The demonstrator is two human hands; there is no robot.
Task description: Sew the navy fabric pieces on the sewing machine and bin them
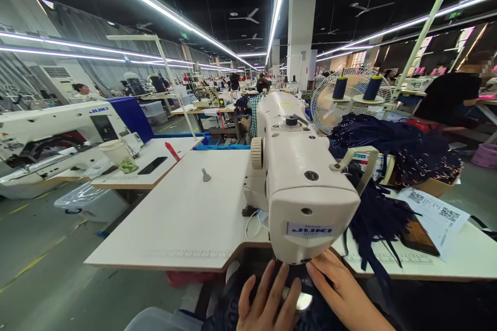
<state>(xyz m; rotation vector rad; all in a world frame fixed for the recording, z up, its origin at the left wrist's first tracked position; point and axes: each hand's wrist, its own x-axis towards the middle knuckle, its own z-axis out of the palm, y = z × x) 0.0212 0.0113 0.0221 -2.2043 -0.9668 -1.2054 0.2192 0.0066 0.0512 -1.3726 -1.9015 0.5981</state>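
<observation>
A white sewing machine head (310, 201) stands at the centre. Below its front end, dark navy fabric (227, 302) lies under both hands. My left hand (267, 300) rests on the fabric with its fingers spread, just left of the machine's front end. My right hand (336, 284) is at the right of the machine's lower front, its fingertips close together at the fabric's edge. What those fingertips grip, if anything, is hidden. The needle area is mostly covered by the machine head.
A small grey metal piece (206, 176) lies on the white table (178, 217). At right are navy strips (380, 217), a phone (419, 235), a paper sheet (438, 217), thread cones (373, 88) and a fan (322, 103). Another machine (58, 129) stands left.
</observation>
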